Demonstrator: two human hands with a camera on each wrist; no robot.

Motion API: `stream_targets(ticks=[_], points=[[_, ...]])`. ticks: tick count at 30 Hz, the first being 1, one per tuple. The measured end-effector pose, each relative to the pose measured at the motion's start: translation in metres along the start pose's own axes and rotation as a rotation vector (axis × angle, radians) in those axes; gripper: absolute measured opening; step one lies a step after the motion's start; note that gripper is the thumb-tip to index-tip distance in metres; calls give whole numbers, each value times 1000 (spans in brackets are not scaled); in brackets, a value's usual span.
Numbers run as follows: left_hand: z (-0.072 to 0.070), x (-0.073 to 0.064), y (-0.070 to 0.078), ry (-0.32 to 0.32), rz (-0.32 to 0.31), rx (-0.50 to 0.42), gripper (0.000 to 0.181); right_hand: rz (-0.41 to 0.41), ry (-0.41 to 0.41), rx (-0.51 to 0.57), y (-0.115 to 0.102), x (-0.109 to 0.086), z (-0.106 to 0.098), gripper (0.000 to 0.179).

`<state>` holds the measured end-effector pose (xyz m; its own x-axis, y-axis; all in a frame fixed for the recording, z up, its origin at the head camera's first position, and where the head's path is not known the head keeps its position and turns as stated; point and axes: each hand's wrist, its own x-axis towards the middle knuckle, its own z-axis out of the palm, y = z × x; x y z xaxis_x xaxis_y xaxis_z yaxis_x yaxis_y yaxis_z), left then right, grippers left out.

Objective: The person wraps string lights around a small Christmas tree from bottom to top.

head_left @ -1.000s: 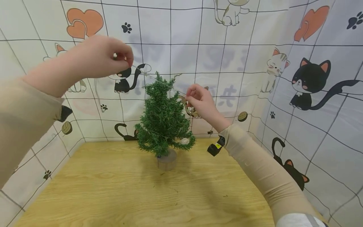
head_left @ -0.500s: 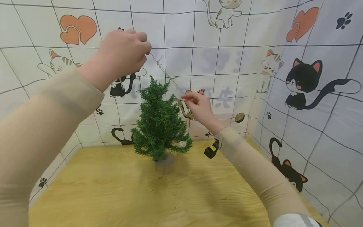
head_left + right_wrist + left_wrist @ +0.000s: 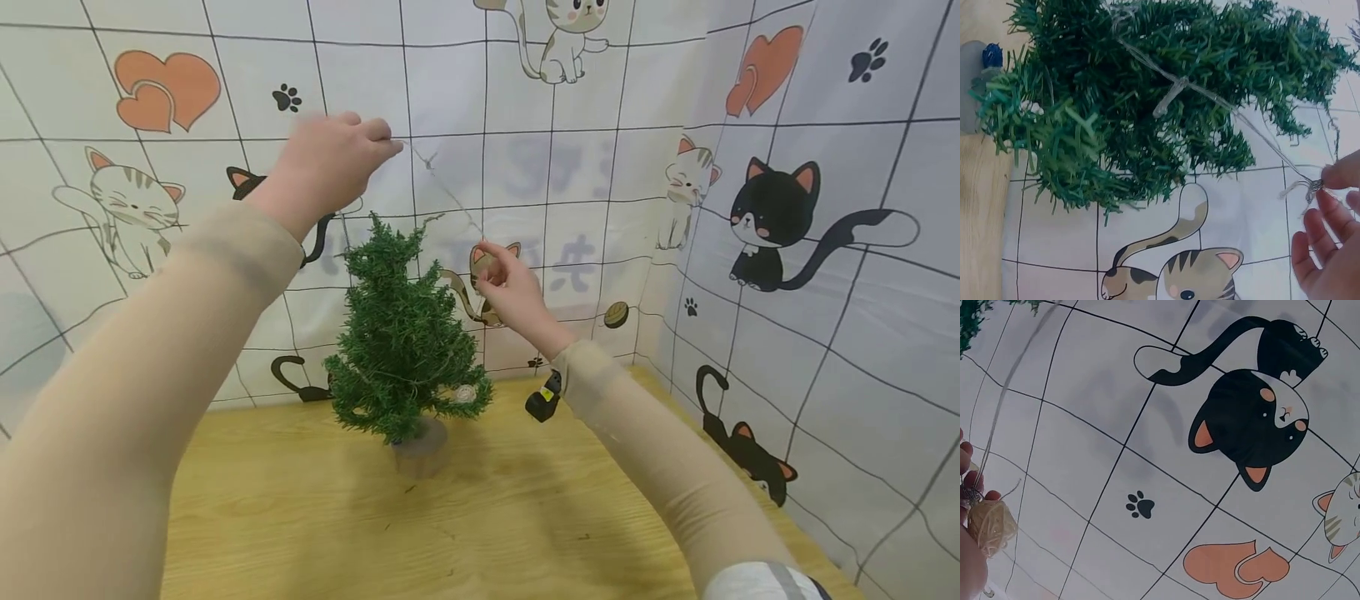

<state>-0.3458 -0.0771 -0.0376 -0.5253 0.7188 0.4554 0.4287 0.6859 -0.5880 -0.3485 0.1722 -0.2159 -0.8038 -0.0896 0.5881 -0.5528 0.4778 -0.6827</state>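
Observation:
A small green artificial Christmas tree [image 3: 401, 325] stands on a round base [image 3: 422, 450]. Above its top, my left hand [image 3: 326, 167] pinches clear string-light wire. A woven ball [image 3: 992, 526] hangs against that hand in the left wrist view. My right hand [image 3: 517, 296], right of the tree, pinches the same light string [image 3: 453, 198] between thumb and index finger. The wire slants between the two hands, behind or beside the tree's right side. In the right wrist view, the wire crosses the branches with a clear bulb [image 3: 1169, 100] on it.
Another pale woven ball [image 3: 466, 393] sits in the lower right branches. The wooden tabletop [image 3: 300, 517] bears a few dark bits. Behind and at the right hangs a white cloth [image 3: 600, 167] printed with cats, hearts and grid lines.
My left hand has moved rightward to above the treetop, and the wire slopes more steeply. The right hand still pinches the wire. The head view has turned, so the tree appears farther left.

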Motion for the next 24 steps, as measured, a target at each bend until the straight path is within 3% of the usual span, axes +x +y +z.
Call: stream_targets(ticks=[6,15,20,24], points=[[24,-1,-5,-185,-58,-113,55,60,-84,-12,10,8,4,68],[52,-10,-16,-427,-187,-294,58,120,-156,-27,14,16,15,70],[68,-18,-16,-486,-217,-341,59,128,-214,-25,15,13,20,66],[76,-23,-14,-470,-260,-391,60,124,-215,-16,17,13,23,65]])
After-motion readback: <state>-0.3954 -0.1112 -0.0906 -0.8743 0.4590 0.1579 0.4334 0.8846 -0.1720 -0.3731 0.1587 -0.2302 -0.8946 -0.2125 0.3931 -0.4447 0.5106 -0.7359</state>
